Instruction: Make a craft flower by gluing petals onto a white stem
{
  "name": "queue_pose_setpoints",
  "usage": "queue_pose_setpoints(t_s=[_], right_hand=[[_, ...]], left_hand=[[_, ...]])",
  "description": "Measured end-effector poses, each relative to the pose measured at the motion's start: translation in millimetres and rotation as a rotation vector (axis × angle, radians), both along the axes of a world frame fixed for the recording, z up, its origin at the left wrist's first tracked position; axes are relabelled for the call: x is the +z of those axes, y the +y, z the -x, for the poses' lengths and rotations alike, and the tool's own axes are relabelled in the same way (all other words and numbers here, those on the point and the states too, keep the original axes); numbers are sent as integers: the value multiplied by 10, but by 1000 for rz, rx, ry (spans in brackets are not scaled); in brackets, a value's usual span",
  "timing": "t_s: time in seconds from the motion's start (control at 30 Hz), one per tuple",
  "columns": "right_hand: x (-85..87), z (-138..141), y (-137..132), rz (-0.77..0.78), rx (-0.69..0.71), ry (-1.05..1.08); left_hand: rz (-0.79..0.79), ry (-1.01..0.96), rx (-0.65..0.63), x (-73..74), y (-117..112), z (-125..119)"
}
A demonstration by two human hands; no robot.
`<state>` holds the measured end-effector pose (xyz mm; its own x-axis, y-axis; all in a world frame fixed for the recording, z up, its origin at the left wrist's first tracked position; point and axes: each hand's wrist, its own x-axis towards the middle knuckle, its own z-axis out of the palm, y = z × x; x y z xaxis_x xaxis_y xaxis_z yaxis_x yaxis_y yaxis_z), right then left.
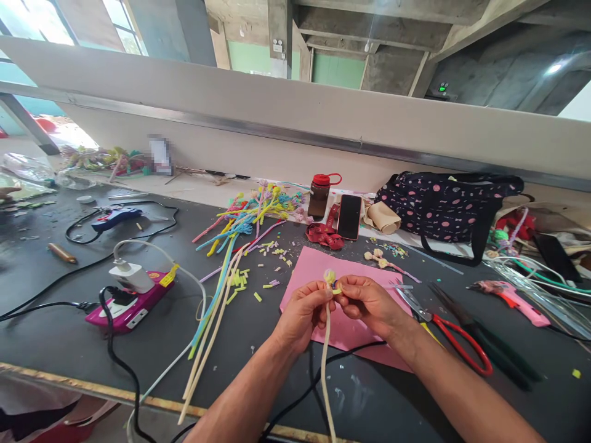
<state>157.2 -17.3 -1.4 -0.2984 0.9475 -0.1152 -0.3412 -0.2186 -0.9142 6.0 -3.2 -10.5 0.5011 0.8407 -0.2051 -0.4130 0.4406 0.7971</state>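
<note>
Above a pink sheet (pixel 300 280), my left hand (pixel 300 314) is closed, pinching a long cream chenille stem (pixel 326 369) just under its head. A small yellow and pale purple bud (pixel 329 276) tops the stem, which hangs down past the table's front edge. My right hand (pixel 369 304) meets the left at the stem, its thumb and forefinger closed on a short yellow chenille piece (pixel 338 291) beside the bud. The inner fingers of both hands are partly hidden. Red-handled scissors (pixel 455 338) lie right of my right hand.
Pliers (pixel 498 351) and a pink glue gun (pixel 517 300) are on the right. Long chenille stems (pixel 215 329), cut yellow pieces (pixel 240 280) and a colourful bundle (pixel 249 215) lie left. A purple power strip (pixel 138 307) trails cables. Behind stand a bottle (pixel 318 198), phone (pixel 349 216) and bag (pixel 443 209).
</note>
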Motion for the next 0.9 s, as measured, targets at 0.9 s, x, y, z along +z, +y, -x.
queue_pose_setpoints(t_s=[0.9], right_hand=[[435, -129, -166, -842, -172, -979]], left_hand=[[97, -141, -202, -7, 8, 43]])
